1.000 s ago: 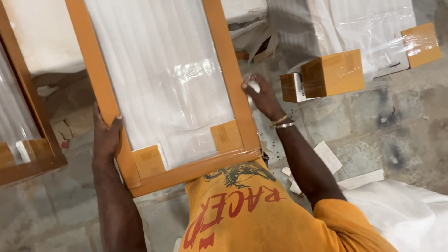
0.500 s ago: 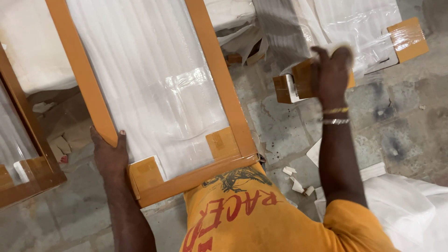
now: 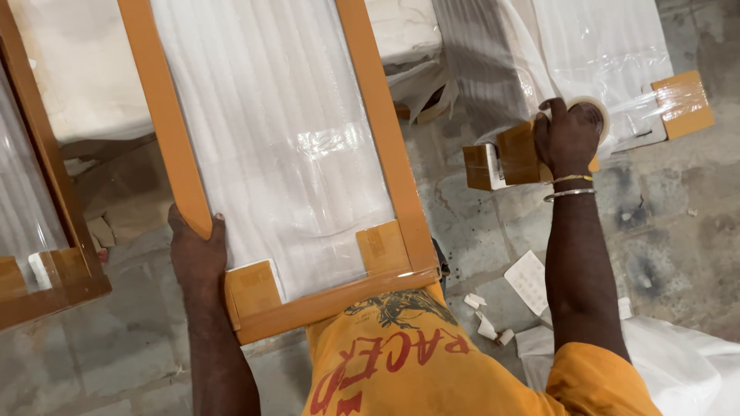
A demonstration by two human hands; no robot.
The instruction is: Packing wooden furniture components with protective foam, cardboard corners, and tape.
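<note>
While hands hold frame [image 3: 385,162] and tape roll [image 3: 590,115], scraps [image 3: 486,320] underfoot.

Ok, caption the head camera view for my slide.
Left hand grips plastic-wrapped orange wooden frame; right hand rests on a tape roll on another wrapped frame.

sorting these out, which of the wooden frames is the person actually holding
The middle frame, filled with white foam wrap: the left hand grips its lower left edge. The darker frame at far left stands untouched.
</note>
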